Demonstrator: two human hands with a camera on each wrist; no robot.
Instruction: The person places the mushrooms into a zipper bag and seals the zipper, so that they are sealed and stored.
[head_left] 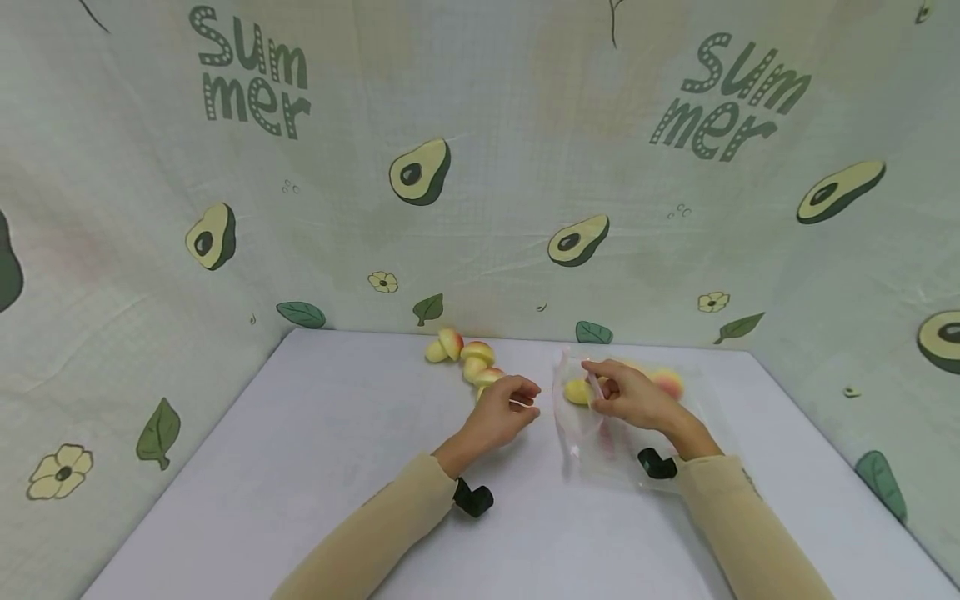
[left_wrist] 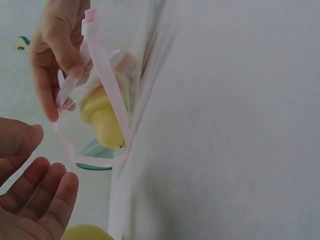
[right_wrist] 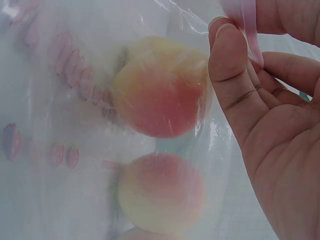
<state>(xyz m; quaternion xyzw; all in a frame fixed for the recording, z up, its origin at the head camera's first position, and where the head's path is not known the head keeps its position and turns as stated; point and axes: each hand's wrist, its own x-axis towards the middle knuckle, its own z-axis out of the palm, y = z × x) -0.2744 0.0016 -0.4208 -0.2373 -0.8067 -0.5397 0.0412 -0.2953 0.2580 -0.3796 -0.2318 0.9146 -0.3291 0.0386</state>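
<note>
A clear plastic zip bag [head_left: 611, 454] with a pink zip edge lies on the right of the table. My right hand [head_left: 637, 398] pinches the bag's pink rim between thumb and fingers, and in the left wrist view the mouth gapes. Inside are several yellow toy mushrooms with reddish caps, one [left_wrist: 106, 125] close to the mouth, others [right_wrist: 162, 95] behind the film in the right wrist view. My left hand [head_left: 501, 410] hovers left of the bag, fingers loosely bent and apart, nothing between them. Just behind it sits a toy mushroom [head_left: 489, 377], partly hidden.
Two more toy mushrooms, one in the middle [head_left: 477, 358] and one farther left [head_left: 445, 344], stand in a row near the back edge of the white table [head_left: 300, 467]. A printed cloth [head_left: 495, 183] encloses the back and sides. Black wrist devices [head_left: 474, 500] sit beneath the forearms.
</note>
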